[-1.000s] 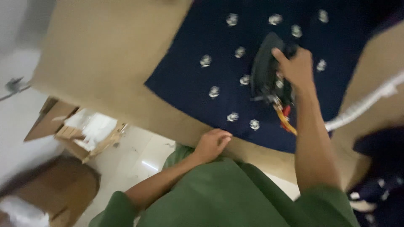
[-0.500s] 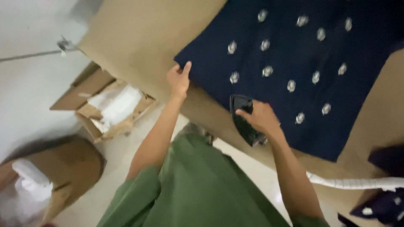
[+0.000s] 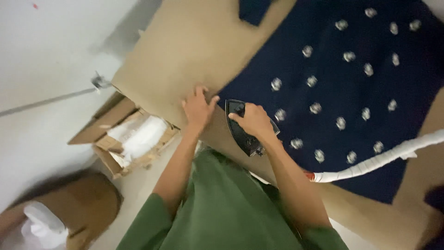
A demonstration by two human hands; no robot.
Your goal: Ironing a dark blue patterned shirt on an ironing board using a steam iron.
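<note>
A dark blue cloth [image 3: 351, 83] with small silver motifs lies spread on a tan padded table [image 3: 185, 51]. My right hand [image 3: 253, 121] grips the handle of a black iron [image 3: 241, 129] that rests at the cloth's near left corner. My left hand [image 3: 199, 107] lies flat, fingers spread, on the tan surface just left of the iron, beside the cloth's edge. A white wrapped hose [image 3: 379, 159] runs from the iron's rear off to the right across the cloth.
An open cardboard box [image 3: 125, 136] with white plastic inside stands on the floor left of the table. A brown sack or box [image 3: 69, 213] with white material sits at the lower left. A grey wall [image 3: 46, 55] is on the left.
The iron has slid left along the cloth's near edge to its corner. My left hand moved off the cloth corner onto the bare tan surface. The view shifted right.
</note>
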